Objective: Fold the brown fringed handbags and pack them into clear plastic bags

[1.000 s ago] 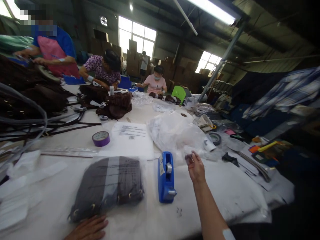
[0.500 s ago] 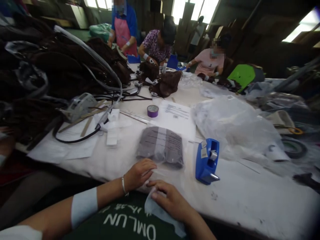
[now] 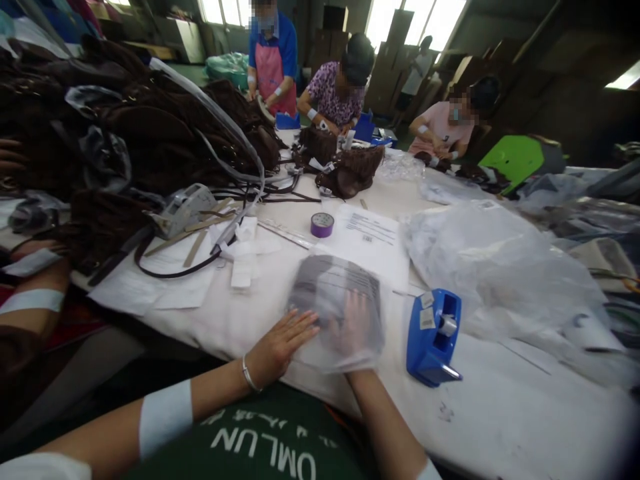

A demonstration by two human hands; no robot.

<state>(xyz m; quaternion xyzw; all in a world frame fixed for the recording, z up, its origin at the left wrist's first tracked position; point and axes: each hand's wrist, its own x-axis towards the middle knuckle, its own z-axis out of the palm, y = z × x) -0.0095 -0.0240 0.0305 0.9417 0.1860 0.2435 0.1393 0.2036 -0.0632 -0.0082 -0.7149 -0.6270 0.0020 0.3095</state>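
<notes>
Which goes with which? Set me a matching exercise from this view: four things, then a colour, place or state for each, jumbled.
1. Right hand
2. Tape dispenser
3. Tape roll
4. Left hand

A. Purple outside
B. Bracelet at the wrist
C. Seen through plastic
D. Blue body

Pairs: 1-C, 2-D, 3-A, 4-B

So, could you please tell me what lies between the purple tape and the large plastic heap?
The head view shows a printed paper between the tape and the plastic heap.
</notes>
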